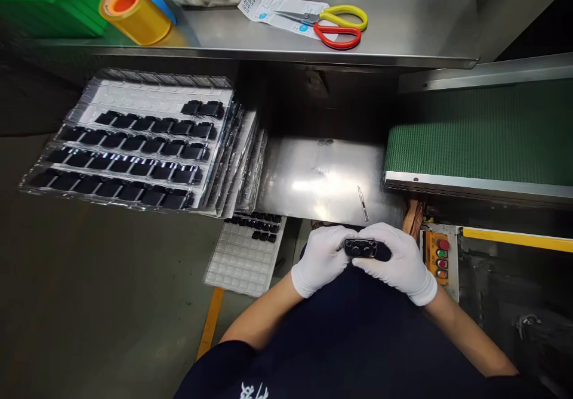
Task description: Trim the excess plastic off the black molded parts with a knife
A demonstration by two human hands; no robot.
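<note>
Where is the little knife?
In the head view, the scalpel lies on the steel plate, just above the gloved hands, left of the green conveyor belt.

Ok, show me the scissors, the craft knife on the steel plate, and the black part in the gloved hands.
Scissors [298, 18]: head view, on the metal blades.
Craft knife [364, 209]: head view, on the handle.
Black part [360, 247]: head view, on its top face.

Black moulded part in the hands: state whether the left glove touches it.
Touching: the head view shows the left gloved hand wrapped against the end of the black moulded part, with no gap between them.
</note>
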